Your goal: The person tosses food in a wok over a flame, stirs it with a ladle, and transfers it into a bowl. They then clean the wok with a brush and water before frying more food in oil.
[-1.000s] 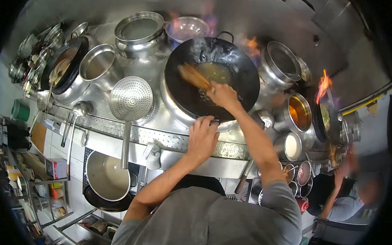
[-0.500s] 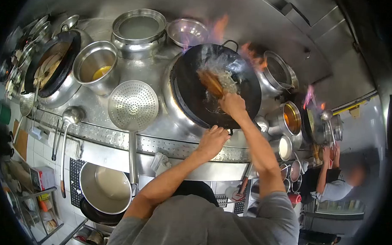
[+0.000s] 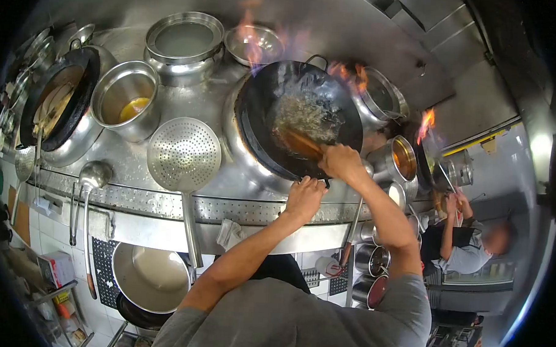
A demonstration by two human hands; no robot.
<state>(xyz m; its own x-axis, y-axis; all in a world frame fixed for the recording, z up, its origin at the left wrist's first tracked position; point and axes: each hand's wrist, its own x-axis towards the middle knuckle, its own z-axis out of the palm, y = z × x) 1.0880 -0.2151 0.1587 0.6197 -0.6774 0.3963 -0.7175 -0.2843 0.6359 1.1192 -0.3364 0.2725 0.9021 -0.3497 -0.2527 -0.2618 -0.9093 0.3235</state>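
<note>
My right hand (image 3: 342, 162) is wrapped round a brown bamboo wok brush (image 3: 299, 142), whose far end rests in bubbling, foamy liquid (image 3: 304, 113). The liquid lies in a large black wok (image 3: 259, 99), tilted on a burner with flames rising behind it. At the wok's near rim, my left hand (image 3: 306, 198) is closed on the small handle there; its fingertips are partly hidden. A perforated strainer (image 3: 184, 153) with a long metal handle lies to the left of the wok.
Left of the strainer are a pot with yellow liquid (image 3: 125, 101), a ladle (image 3: 95, 174) and another black wok (image 3: 63, 99). A pot of amber liquid (image 3: 402, 156) stands on the right. Beyond it, a co-worker (image 3: 462, 241) works near another flame. A large pot (image 3: 152, 279) sits below the counter.
The brush and my right hand have moved toward the wok's near side. More foamy liquid shows in the wok. My left hand stays at the rim; the view has shifted slightly.
</note>
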